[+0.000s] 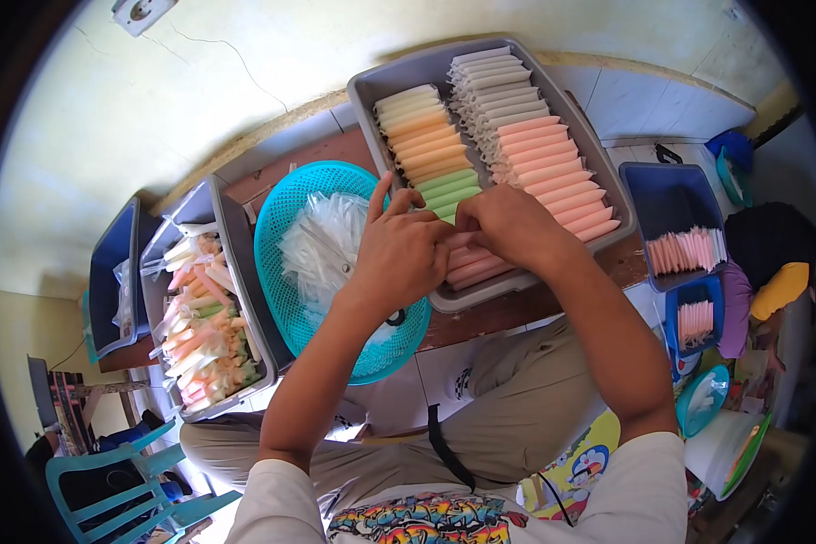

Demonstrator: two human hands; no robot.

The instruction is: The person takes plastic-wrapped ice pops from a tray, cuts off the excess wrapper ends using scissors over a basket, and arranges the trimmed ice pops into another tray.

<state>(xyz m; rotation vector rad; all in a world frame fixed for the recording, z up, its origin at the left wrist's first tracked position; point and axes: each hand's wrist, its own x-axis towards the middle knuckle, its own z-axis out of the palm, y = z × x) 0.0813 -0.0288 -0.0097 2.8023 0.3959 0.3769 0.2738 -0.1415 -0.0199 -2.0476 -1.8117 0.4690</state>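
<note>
My left hand (403, 240) and my right hand (515, 225) meet over the front of a grey tray (607, 159). Between their fingertips is the end of a pink ice pop (463, 240) in a clear plastic tube. The left index finger sticks up while its other fingers curl at the tube; the right fingers are closed in a pinch. Rows of white, orange, green and pink ice pops (544, 150) fill the tray. Left of it, a turquoise basket (272, 195) holds clear plastic bags (313, 240) and scissors (346, 269), partly hidden under my left forearm.
A grey bin (263, 358) at the left holds mixed ice pops (204, 317). A dark blue bin (109, 263) stands beyond it. At the right are a navy bin (662, 195) and a small blue basket (716, 331) with pink tubes. A turquoise chair (122, 480) stands lower left.
</note>
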